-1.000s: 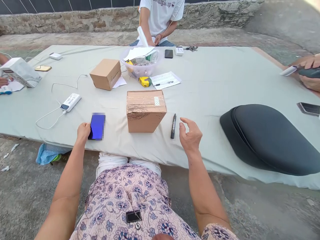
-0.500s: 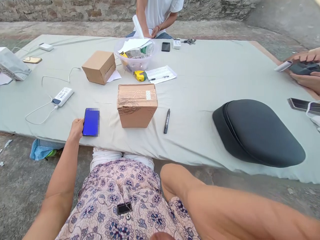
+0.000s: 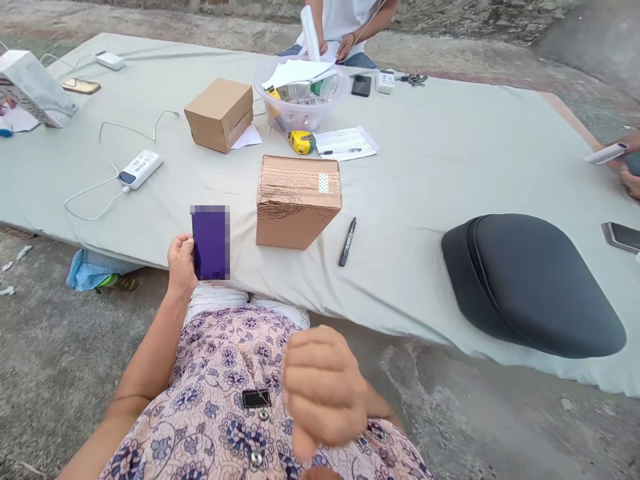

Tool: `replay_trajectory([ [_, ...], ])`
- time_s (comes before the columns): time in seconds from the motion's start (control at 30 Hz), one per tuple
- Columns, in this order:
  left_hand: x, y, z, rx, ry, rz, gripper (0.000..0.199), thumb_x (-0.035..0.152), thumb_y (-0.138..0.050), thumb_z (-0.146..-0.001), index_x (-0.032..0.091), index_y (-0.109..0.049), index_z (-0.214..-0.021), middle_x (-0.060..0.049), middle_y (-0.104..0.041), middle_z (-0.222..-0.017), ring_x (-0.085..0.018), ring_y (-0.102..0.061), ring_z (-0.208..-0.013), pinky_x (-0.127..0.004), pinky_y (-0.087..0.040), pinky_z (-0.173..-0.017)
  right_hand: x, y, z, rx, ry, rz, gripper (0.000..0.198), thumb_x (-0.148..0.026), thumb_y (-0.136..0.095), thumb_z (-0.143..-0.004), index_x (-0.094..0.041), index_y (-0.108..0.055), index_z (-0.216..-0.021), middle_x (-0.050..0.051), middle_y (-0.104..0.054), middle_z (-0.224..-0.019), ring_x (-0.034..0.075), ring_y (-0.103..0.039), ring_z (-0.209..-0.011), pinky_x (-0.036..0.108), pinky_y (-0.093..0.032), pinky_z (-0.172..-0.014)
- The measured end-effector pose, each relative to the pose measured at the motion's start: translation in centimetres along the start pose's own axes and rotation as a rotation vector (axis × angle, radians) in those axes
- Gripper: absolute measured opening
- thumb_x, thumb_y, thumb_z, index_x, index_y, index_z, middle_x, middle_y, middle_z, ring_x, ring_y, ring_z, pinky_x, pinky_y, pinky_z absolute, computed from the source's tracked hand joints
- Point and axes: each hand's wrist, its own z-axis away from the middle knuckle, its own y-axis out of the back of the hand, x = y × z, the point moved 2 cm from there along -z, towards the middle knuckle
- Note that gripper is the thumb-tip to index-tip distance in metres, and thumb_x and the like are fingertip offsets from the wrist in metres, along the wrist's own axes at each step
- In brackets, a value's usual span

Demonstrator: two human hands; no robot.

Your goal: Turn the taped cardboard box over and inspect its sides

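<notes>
My left hand [image 3: 182,261] grips the left edge of a phone [image 3: 210,245], its screen a blurred purple patch, at the table's near edge. My right hand [image 3: 325,393] is curled into a fist in front of the floral shirt, off the table, and nothing shows sticking out of it. Beyond the phone to the right stands a taped brown cardboard box [image 3: 295,223]. A black marker [image 3: 347,241] lies beside that box. Farther right rests a black padded seat [image 3: 545,280].
A tub [image 3: 300,117] of bottles and papers stands at the back, near a tape measure [image 3: 302,142], a printed sheet with a pen [image 3: 347,143] and another carton [image 3: 219,115]. A power bank [image 3: 141,169] with a cable lies left. A person [image 3: 350,33] sits opposite; another person's hand [image 3: 631,167] shows right.
My left hand has brought the phone right and closer to me. My right hand, out of view before with its elbow bent, has come down into view as a fist. The view has shifted.
</notes>
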Motion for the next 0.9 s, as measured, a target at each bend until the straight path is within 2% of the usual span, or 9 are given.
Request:
replay_trajectory([
  [0.07, 0.6, -1.0, 2.1, -0.077, -0.006, 0.080, 0.032, 0.036, -0.071, -0.066, 0.020, -0.051, -0.084, 0.005, -0.056, -0.066, -0.009, -0.052, -0.054, -0.019, -0.043, -0.050, 4.6, -3.3, 0.5, 0.212, -0.020, -0.096, 0.025, -0.025, -0.048, -0.097, -0.024, -0.053, -0.073, -0.003, -0.058, -0.063, 0.012, -0.057, -0.057, 0.027, -0.053, -0.055],
  [0.17, 1.5, -2.9, 4.7, -0.148, -0.003, 0.167, 0.033, 0.038, -0.074, -0.066, 0.021, -0.052, -0.086, 0.005, -0.058, -0.066, -0.009, -0.053, -0.053, -0.019, -0.044, -0.050, 9.4, -6.0, 2.6, 0.341, -0.391, -0.069, 0.021, -0.024, -0.050, -0.098, -0.023, -0.057, -0.078, -0.002, -0.058, -0.065, 0.012, -0.057, -0.061, 0.026, -0.049, -0.057],
  [0.23, 2.0, -4.2, 6.1, -0.203, 0.005, 0.202, 0.032, 0.038, -0.074, -0.069, 0.021, -0.053, -0.087, 0.005, -0.056, -0.064, -0.009, -0.051, -0.052, -0.019, -0.040, -0.046, 10.9, -6.4, 4.2, 0.371, -0.700, -0.140, 0.019, -0.031, -0.048, -0.101, -0.023, -0.061, -0.089, -0.001, -0.063, -0.072, 0.012, -0.059, -0.064, 0.026, -0.051, -0.060],
  [0.3, 2.2, -5.6, 7.2, -0.268, 0.005, 0.224, 0.030, 0.039, -0.073, -0.073, 0.022, -0.053, -0.088, 0.006, -0.054, -0.064, -0.008, -0.049, -0.050, -0.018, -0.035, -0.044, 11.4, -6.3, 5.1, 0.320, -0.886, -0.298, 0.030, -0.046, -0.043, -0.102, -0.023, -0.062, -0.104, 0.002, -0.068, -0.082, 0.013, -0.062, -0.068, 0.028, -0.053, -0.063],
  [0.33, 2.3, -6.3, 7.6, -0.293, 0.001, 0.233, 0.029, 0.039, -0.072, -0.075, 0.022, -0.053, -0.088, 0.006, -0.052, -0.063, -0.008, -0.047, -0.050, -0.018, -0.034, -0.044, 11.4, -6.2, 5.4, 0.272, -0.933, -0.379, 0.039, -0.054, -0.040, -0.102, -0.023, -0.062, -0.110, 0.003, -0.070, -0.086, 0.014, -0.063, -0.069, 0.029, -0.054, -0.063],
  [0.47, 2.6, -8.1, 8.7, -0.362, -0.006, 0.251, 0.030, 0.041, -0.072, -0.078, 0.022, -0.051, -0.087, 0.007, -0.048, -0.061, -0.008, -0.044, -0.049, -0.018, -0.031, -0.044, 11.0, -5.8, 5.2, 0.056, -0.979, -0.577, 0.068, -0.077, -0.037, -0.091, -0.022, -0.058, -0.125, 0.003, -0.069, -0.083, 0.018, -0.065, -0.067, 0.034, -0.055, -0.062],
  [0.57, 2.8, -8.6, 9.0, -0.373, -0.014, 0.252, 0.028, 0.040, -0.072, -0.078, 0.022, -0.051, -0.087, 0.006, -0.047, -0.061, -0.007, -0.041, -0.048, -0.018, -0.028, -0.043, 10.6, -5.5, 4.8, 0.001, -0.965, -0.619, 0.074, -0.082, -0.044, -0.085, -0.023, -0.055, -0.128, 0.003, -0.069, -0.086, 0.018, -0.065, -0.066, 0.035, -0.057, -0.062],
  [0.73, 3.1, -8.3, 9.0, -0.367, -0.068, 0.215, 0.024, 0.040, -0.067, -0.083, 0.023, -0.051, -0.090, 0.007, -0.046, -0.060, -0.008, -0.040, -0.047, -0.019, -0.031, -0.044, 10.3, -5.7, 4.3, -0.149, -0.941, -0.597, 0.069, -0.069, -0.064, -0.083, -0.025, -0.048, -0.133, 0.003, -0.072, -0.088, 0.020, -0.070, -0.074, 0.035, -0.058, -0.068],
  [0.9, 2.9, -8.2, 8.9, -0.365, -0.088, 0.200, 0.023, 0.041, -0.065, -0.085, 0.023, -0.050, -0.090, 0.007, -0.044, -0.059, -0.007, -0.038, -0.046, -0.019, -0.032, -0.045, 10.2, -5.9, 4.2, -0.151, -0.974, -0.541, 0.055, -0.058, -0.066, -0.088, -0.025, -0.049, -0.128, 0.001, -0.074, -0.085, 0.018, -0.070, -0.074, 0.034, -0.055, -0.072],
])
